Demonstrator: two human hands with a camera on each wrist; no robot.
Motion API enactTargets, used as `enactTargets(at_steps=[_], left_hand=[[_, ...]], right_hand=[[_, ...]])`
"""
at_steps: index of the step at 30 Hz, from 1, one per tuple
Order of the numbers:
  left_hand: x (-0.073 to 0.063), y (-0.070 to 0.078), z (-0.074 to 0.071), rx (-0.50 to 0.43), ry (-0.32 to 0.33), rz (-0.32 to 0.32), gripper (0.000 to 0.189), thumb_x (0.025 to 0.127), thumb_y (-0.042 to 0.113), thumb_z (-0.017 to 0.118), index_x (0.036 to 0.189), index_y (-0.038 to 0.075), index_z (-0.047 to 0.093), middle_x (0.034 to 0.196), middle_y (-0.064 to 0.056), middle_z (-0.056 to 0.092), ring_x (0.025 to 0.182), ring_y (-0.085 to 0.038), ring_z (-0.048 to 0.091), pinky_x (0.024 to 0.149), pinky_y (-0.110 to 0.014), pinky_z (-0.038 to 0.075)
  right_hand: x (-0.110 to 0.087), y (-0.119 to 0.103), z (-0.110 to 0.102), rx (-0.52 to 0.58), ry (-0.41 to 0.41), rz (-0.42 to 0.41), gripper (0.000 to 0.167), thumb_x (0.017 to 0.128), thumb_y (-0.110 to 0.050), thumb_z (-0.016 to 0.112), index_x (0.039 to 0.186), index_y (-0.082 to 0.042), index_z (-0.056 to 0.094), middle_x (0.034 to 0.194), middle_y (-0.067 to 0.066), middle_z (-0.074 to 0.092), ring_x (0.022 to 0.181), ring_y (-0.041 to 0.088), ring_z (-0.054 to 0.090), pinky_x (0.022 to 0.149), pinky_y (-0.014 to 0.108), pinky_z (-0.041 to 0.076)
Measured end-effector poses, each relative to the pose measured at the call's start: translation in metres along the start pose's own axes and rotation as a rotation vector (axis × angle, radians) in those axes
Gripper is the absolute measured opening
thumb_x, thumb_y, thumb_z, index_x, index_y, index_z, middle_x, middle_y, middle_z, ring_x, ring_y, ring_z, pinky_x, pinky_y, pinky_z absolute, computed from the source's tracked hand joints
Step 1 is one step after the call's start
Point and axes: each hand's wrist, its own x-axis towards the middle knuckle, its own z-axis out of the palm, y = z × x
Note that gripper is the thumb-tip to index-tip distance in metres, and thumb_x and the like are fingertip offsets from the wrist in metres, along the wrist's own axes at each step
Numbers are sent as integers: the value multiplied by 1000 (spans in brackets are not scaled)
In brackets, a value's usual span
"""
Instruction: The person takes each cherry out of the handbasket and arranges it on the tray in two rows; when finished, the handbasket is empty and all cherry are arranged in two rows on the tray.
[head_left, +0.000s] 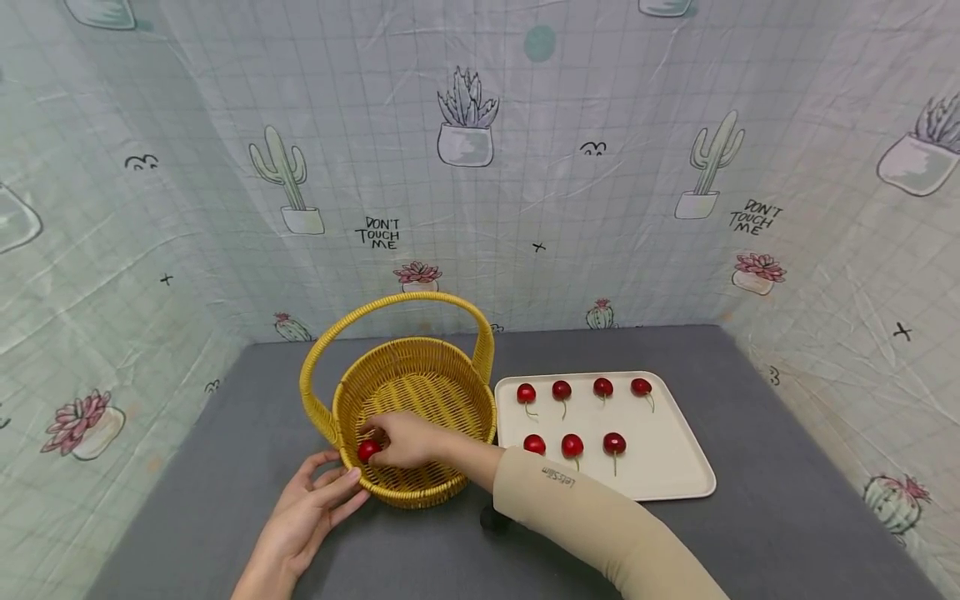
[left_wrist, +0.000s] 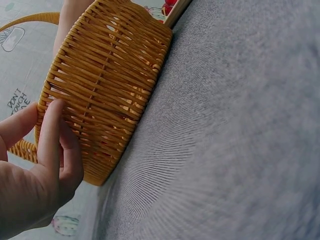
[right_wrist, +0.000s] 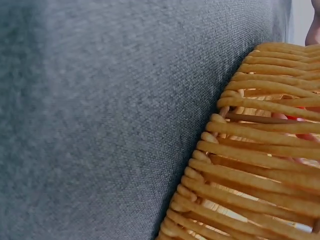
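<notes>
A yellow woven basket with a tall arched handle stands left of the tray. Reaching down inside it, my right hand pinches a red cherry close to the left wall. My left hand holds the basket's near-left rim, thumb at the edge and fingers against the outer weave, as the left wrist view also shows. In the right wrist view the basket's woven side covers most of the right hand; bits of fingers and red show through the gaps.
A cream tray on the right bears several red cherries with stems, in two rows; my right sleeve crosses its near-left corner. A small black object shows under the forearm. Grey cloth covers the table; a patterned curtain surrounds it.
</notes>
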Motion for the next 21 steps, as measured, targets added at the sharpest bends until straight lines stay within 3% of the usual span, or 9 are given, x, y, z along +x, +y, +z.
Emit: enactTargets(at_steps=[6, 14, 21], left_hand=[[0, -2, 0, -1, -1, 1, 53, 104, 6, 62, 142, 8, 26, 120, -10, 59, 112, -24, 65, 97, -41, 57], [-1, -1, 0, -8, -3, 4, 51, 104, 5, 62, 140, 8, 27, 120, -10, 59, 112, -24, 66, 97, -40, 58], [0, -1, 0, -12, 5, 0, 48, 104, 5, 62, 138, 9, 28, 119, -9, 60, 110, -23, 66, 96, -40, 58]], right_hand=[[3, 0, 2, -63, -2, -33, 38, 96, -10, 74, 133, -6, 66, 112, 2, 72, 94, 5, 63, 78, 12, 49], [5, 1, 5, -112, 40, -12, 27, 91, -12, 80, 117, -7, 71, 104, -2, 71, 94, 5, 62, 81, 14, 50], [1, 2, 1, -59, 45, 25, 28, 88, -8, 78, 115, -7, 68, 94, -5, 65, 81, 3, 57, 70, 13, 49]])
